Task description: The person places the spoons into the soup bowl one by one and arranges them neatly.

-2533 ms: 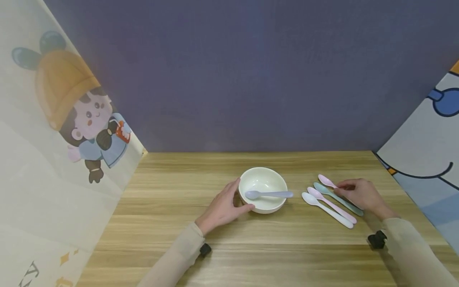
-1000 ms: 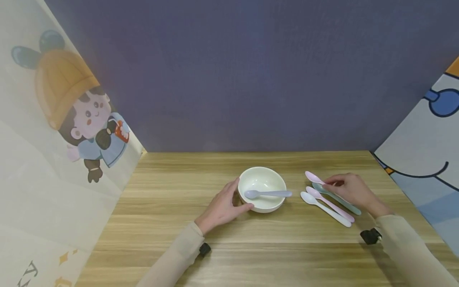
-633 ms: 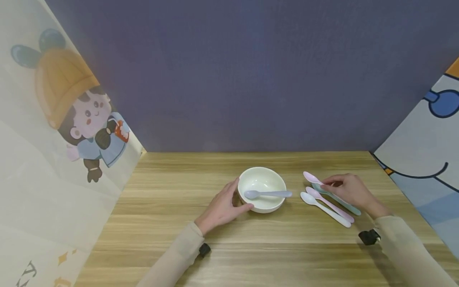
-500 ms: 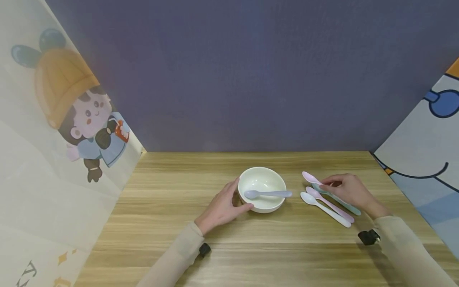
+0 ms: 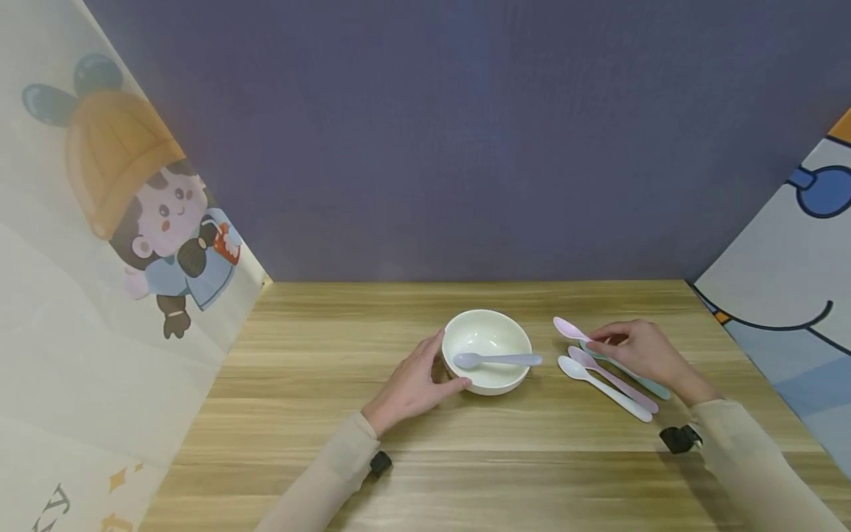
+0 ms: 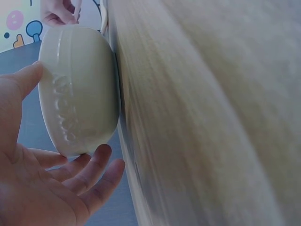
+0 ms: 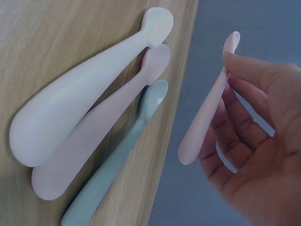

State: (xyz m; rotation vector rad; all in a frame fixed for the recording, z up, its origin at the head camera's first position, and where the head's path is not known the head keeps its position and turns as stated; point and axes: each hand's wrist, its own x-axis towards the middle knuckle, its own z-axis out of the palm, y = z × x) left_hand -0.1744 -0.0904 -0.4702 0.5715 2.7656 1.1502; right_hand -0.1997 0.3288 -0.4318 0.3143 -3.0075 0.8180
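While the left hand (image 5: 414, 382) cups the white bowl (image 5: 488, 334) between spread thumb and fingers, presumably to steady it, the right hand (image 5: 643, 356) pinches a pink spoon (image 5: 569, 329) just behind its head, likely for control, clear of the wooden table (image 5: 505, 473).

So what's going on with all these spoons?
A person's left hand holds the white bowl; a lavender spoon rests in it, sticking out over one edge. The right hand pinches a pink spoon above the table. A white spoon, a second pink spoon and a green spoon lie there close together.
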